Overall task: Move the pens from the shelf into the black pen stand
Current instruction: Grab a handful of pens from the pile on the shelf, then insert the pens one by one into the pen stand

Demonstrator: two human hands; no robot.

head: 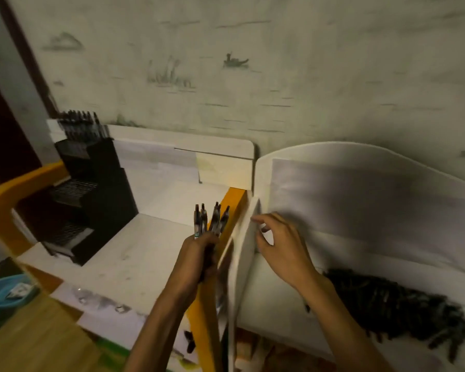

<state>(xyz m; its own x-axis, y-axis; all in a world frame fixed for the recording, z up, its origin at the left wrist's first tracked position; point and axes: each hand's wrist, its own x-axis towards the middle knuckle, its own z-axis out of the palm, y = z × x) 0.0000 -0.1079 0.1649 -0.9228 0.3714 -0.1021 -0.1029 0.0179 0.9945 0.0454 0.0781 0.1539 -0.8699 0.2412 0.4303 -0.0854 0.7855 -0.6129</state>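
My left hand point(199, 253) is shut on a bundle of several dark pens point(211, 220), their tips pointing up, just left of the white divider panel point(246, 237). My right hand point(279, 242) hovers beside that panel with its fingers apart and nothing in it. A large heap of dark pens point(392, 307) lies on the white shelf point(274, 299) at the right, behind my right forearm. The tiered black pen stand point(97, 189) sits at the left on the white surface, about an arm's length from my left hand. Several pens point(82, 127) stand in its top tier.
An orange frame point(234, 208) runs beside the divider and curves around the left edge point(0, 208). A papered wall point(253, 76) backs everything. Blue fabric point(3, 294) and a wooden floor point(32, 342) lie at the lower left. One loose pen point(190, 342) hangs low near the orange post.
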